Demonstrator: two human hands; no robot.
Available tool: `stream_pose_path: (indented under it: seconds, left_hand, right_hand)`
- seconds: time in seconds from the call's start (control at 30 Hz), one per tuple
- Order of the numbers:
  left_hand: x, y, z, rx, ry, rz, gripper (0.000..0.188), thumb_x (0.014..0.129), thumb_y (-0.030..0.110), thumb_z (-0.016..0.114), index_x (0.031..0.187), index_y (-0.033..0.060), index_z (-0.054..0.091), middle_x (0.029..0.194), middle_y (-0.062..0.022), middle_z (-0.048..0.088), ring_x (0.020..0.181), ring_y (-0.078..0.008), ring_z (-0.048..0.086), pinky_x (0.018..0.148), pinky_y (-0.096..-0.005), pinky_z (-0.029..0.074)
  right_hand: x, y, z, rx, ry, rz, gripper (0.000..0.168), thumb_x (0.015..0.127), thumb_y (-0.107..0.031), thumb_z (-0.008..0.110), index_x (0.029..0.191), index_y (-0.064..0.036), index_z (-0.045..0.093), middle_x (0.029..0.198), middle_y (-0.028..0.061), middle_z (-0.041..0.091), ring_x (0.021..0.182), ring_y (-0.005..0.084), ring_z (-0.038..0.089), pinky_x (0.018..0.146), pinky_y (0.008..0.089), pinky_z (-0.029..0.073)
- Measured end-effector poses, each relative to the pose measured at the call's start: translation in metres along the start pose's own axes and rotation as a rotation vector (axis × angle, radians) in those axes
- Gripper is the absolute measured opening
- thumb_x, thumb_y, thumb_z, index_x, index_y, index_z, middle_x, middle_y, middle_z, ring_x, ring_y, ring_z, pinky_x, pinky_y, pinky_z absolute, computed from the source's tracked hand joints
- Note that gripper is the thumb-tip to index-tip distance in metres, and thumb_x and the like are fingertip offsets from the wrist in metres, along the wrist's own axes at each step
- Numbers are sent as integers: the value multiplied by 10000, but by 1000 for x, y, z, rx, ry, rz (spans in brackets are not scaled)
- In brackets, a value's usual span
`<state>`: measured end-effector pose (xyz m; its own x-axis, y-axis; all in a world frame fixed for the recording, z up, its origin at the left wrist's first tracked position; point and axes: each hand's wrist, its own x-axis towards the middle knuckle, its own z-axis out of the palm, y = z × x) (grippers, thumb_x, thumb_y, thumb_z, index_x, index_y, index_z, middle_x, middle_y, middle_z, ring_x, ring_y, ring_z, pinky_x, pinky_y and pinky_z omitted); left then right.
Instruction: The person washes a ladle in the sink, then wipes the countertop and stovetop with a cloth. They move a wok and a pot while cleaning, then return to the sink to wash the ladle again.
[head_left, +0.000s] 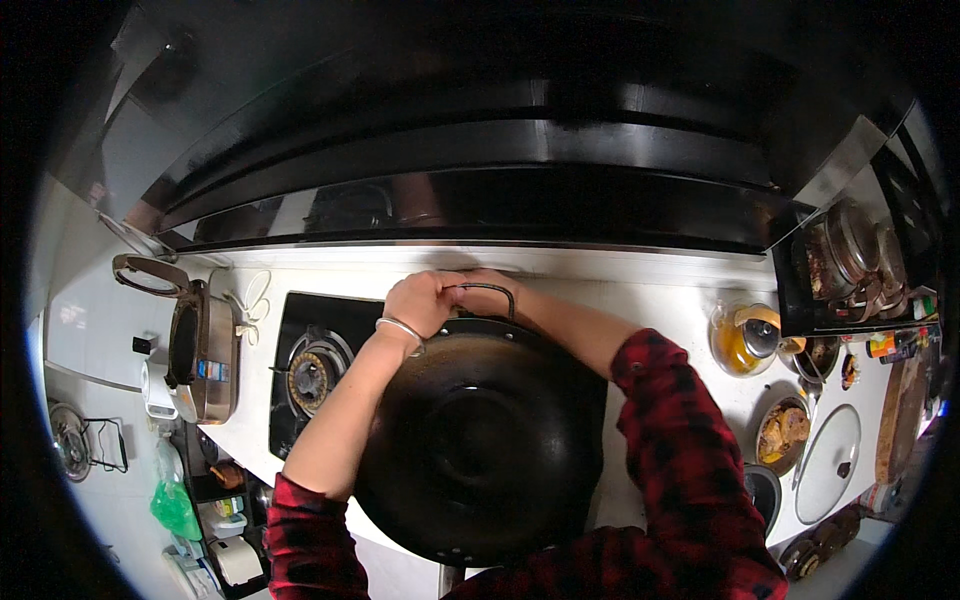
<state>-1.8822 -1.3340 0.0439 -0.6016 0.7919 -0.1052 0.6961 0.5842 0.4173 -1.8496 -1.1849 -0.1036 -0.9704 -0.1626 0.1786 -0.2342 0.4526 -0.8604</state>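
A large dark wok (480, 450) covers the right part of a black gas hob (281, 435), with one handle towards me. At its far rim stands a loop handle (513, 300). My left hand (420, 304), with a bangle at the wrist, is at the left end of that loop, fingers bent. Touching it, my right hand (484, 294) reaches behind the loop. Whatever the fingers may hold is hidden. The left burner (309, 379) shows beside my left forearm, with no pot on it.
An open-lidded rice cooker (217, 360) stands left. To the right are a glass pot of yellow liquid (739, 352), a bowl of cooked food (782, 435), a glass lid (827, 465) and a wooden board (900, 420). A dark range hood (480, 202) spans above the counter.
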Motion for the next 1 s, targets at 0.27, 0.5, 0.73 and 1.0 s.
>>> stream_pose_path:
  seconds: [0.27, 0.5, 0.73, 1.0]
  left_hand:
    - [6, -2, 1, 9, -39, -70, 201, 902, 229, 628, 1066, 182, 734, 947, -121, 711, 924, -310, 664, 819, -379, 518]
    - [2, 24, -6, 290, -84, -24, 278, 932, 225, 597, 1196, 171, 665, 1078, -113, 685, 976, -298, 651, 829, -407, 521]
    - [-39, 59, 2, 331, 245, 324, 374, 873, 165, 636, 1242, 114, 595, 1238, -134, 610, 1102, -313, 590, 926, -421, 489]
    - [-78, 74, 23, 257, 79, 362, 307, 910, 261, 586, 1168, 107, 651, 1218, -138, 614, 1122, -307, 576, 965, -420, 464]
  right_hand:
    - [-169, 23, -76, -683, 129, 74, 237, 877, -132, 574, 1081, -94, 687, 1221, 60, 637, 1078, 245, 618, 916, 365, 509]
    - [-288, -5, -126, -920, 46, 556, 187, 852, -107, 569, 919, -10, 714, 1102, 140, 679, 1029, 275, 643, 874, 375, 533]
    - [-232, -32, -94, -948, 266, 215, 214, 798, -44, 586, 998, -30, 660, 1169, 130, 607, 1144, 298, 547, 952, 367, 490]
    - [-282, 3, -110, -788, 462, 540, 232, 777, -35, 593, 999, -65, 652, 1061, 151, 639, 983, 344, 618, 867, 422, 516]
